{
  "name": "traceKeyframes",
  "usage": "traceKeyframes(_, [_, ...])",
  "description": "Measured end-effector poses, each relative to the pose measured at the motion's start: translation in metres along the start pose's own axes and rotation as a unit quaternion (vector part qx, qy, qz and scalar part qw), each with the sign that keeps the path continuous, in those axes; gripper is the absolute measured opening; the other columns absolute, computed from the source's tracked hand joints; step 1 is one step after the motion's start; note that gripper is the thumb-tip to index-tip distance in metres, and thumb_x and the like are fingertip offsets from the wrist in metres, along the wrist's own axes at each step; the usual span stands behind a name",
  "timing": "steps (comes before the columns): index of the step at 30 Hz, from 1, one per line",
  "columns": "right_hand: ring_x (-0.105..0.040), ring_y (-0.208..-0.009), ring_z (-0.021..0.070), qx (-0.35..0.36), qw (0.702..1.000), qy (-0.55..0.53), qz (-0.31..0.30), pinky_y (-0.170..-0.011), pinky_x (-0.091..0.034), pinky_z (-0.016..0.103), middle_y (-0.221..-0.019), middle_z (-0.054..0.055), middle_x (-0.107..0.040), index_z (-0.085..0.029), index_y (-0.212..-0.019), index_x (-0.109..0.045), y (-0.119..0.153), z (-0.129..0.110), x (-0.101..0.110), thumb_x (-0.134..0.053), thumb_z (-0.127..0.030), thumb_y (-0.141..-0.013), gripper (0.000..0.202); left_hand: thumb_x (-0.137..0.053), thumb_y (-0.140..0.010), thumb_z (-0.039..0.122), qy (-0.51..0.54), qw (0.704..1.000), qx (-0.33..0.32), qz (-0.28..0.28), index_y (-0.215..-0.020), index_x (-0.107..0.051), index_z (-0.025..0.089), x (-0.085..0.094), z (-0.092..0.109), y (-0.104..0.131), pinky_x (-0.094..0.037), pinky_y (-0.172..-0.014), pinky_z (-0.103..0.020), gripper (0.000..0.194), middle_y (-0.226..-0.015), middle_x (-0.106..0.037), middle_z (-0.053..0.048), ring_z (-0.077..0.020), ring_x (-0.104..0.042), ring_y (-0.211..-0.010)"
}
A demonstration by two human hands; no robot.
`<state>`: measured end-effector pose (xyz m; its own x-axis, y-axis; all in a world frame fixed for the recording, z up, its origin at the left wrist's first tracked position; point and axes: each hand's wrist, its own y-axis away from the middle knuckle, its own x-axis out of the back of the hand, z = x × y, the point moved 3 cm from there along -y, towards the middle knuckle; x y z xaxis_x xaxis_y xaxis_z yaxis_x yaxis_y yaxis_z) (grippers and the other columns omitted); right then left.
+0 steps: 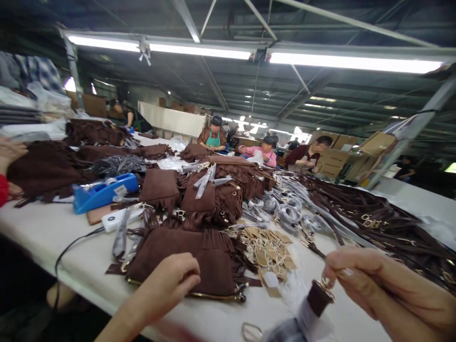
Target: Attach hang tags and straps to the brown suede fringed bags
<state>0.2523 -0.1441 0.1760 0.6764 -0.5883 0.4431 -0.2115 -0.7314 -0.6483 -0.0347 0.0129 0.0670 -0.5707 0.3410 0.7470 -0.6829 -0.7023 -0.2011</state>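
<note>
At the lower right my right hand (384, 289) pinches the metal clasp end of a bag strap (318, 299) between thumb and fingertips. Brown material shows near its gold-coloured ring, and clear plastic wraps the part that hangs below. My left hand (174, 275) hovers at or rests on a brown suede-like fringed bag (192, 259), its fingers curled together with nothing visible in them; whether it touches the bag I cannot tell. That bag lies flat, its gold zipper edge toward me. A metal loop (251, 331) shows at the bottom edge.
Paper tags with white strings (267, 249) lie beside the bag. More fringed bags (210, 190), a blue tape dispenser (107, 190), a white corded device (121, 217) and brown straps (374, 213) cover the table. At left is another person's hand (12, 152); several people sit beyond.
</note>
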Motion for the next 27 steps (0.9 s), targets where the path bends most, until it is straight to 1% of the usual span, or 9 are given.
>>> traceKeyframes(3, [-0.062, -0.061, 0.0165, 0.035, 0.982, 0.061, -0.175, -0.052, -0.049, 0.021, -0.07, 0.003, -0.068, -0.026, -0.084, -0.07, -0.002, -0.003, -0.026, -0.058, -0.039, -0.093, 0.021, -0.069, -0.075, 0.011, -0.107, 0.994, -0.006, -0.036, -0.096, -0.068, 0.021, -0.028, -0.022, 0.01, -0.042, -0.086, -0.034, 0.023, -0.109, -0.067, -0.006, -0.0262, -0.06, -0.1])
traceKeyframes(6, [-0.06, -0.062, 0.0139, 0.031, 0.959, 0.051, -0.276, -0.057, -0.046, 0.02, -0.068, 0.0, -0.066, -0.024, -0.081, -0.064, 0.0, 0.003, -0.065, -0.048, -0.036, -0.099, 0.027, -0.07, -0.081, 0.015, -0.176, 0.982, -0.024, -0.059, -0.094, -0.068, 0.02, -0.043, -0.032, 0.003, -0.045, -0.087, -0.034, 0.014, -0.11, -0.068, -0.005, -0.0248, -0.061, -0.101])
traceKeyframes(7, [-0.06, -0.063, 0.0134, 0.038, 0.953, 0.044, -0.296, -0.059, -0.046, 0.02, -0.069, 0.0, -0.066, -0.024, -0.08, -0.063, 0.003, 0.007, -0.078, -0.046, -0.035, -0.1, 0.029, -0.067, -0.086, 0.017, -0.19, 0.979, -0.034, -0.06, -0.089, -0.068, 0.02, -0.043, -0.033, -0.002, -0.047, -0.084, -0.031, 0.004, -0.104, -0.07, -0.004, -0.0225, -0.063, -0.097])
traceKeyframes(10, [-0.062, -0.066, 0.0129, 0.065, 0.932, 0.025, -0.355, -0.064, -0.045, 0.02, -0.07, 0.0, -0.067, -0.023, -0.078, -0.061, 0.02, 0.021, -0.115, -0.043, -0.032, -0.101, 0.031, -0.06, -0.093, 0.021, -0.215, 0.974, -0.053, -0.055, -0.079, -0.067, 0.019, -0.033, -0.033, -0.019, -0.048, -0.074, -0.025, 0.016, -0.087, -0.071, -0.001, -0.0178, -0.066, -0.083])
traceKeyframes(13, [-0.064, -0.071, 0.0127, 0.099, 0.904, 0.01, -0.416, -0.064, -0.046, 0.019, -0.079, 0.002, -0.07, -0.022, -0.078, -0.062, 0.043, 0.042, -0.146, -0.046, -0.023, -0.095, 0.023, -0.057, -0.095, 0.022, -0.232, 0.971, -0.051, -0.024, -0.081, -0.067, 0.018, -0.019, -0.026, -0.036, -0.049, -0.072, -0.029, 0.017, -0.086, -0.071, -0.003, -0.0202, -0.066, -0.08])
traceKeyframes(16, [-0.068, -0.087, 0.0138, 0.114, 0.895, 0.029, -0.43, -0.07, -0.048, 0.018, -0.11, 0.005, -0.07, -0.023, -0.081, -0.061, 0.059, 0.065, -0.167, -0.048, -0.011, -0.086, 0.018, -0.056, -0.096, 0.023, -0.244, 0.968, -0.066, 0.0, -0.083, -0.066, 0.017, -0.008, -0.013, -0.048, -0.049, -0.08, -0.034, 0.018, -0.09, -0.07, -0.005, -0.0231, -0.063, -0.088])
traceKeyframes(19, [-0.069, -0.093, 0.0165, 0.081, 0.892, 0.126, -0.427, -0.074, -0.048, 0.021, -0.137, 0.009, -0.057, -0.023, -0.089, -0.06, 0.065, 0.084, -0.18, -0.046, -0.005, -0.082, 0.024, -0.056, -0.096, 0.022, -0.259, 0.963, -0.079, 0.005, -0.08, -0.066, 0.017, -0.003, -0.003, -0.055, -0.049, -0.082, -0.033, 0.019, -0.089, -0.07, -0.004, -0.0227, -0.062, -0.09])
traceKeyframes(24, [-0.07, -0.078, 0.0206, 0.018, 0.848, 0.245, -0.47, -0.061, -0.041, 0.024, -0.096, 0.007, -0.071, -0.022, -0.089, -0.059, 0.07, 0.096, -0.193, -0.046, 0.001, -0.073, 0.03, -0.054, -0.096, 0.02, -0.289, 0.957, -0.014, 0.009, -0.084, -0.065, 0.018, -0.006, 0.004, -0.061, -0.053, -0.073, -0.033, 0.016, -0.091, -0.07, -0.005, -0.0243, -0.067, -0.087])
traceKeyframes(27, [-0.068, -0.08, 0.0202, -0.005, 0.867, 0.202, -0.456, -0.063, -0.04, 0.024, -0.09, 0.006, -0.071, -0.021, -0.087, -0.057, 0.068, 0.095, -0.193, -0.045, -0.001, -0.077, 0.026, -0.048, -0.094, 0.009, -0.291, 0.956, 0.021, 0.007, -0.087, -0.063, 0.017, -0.017, 0.007, -0.062, -0.053, -0.065, -0.032, 0.019, -0.092, -0.07, -0.007, -0.0246, -0.07, -0.079])
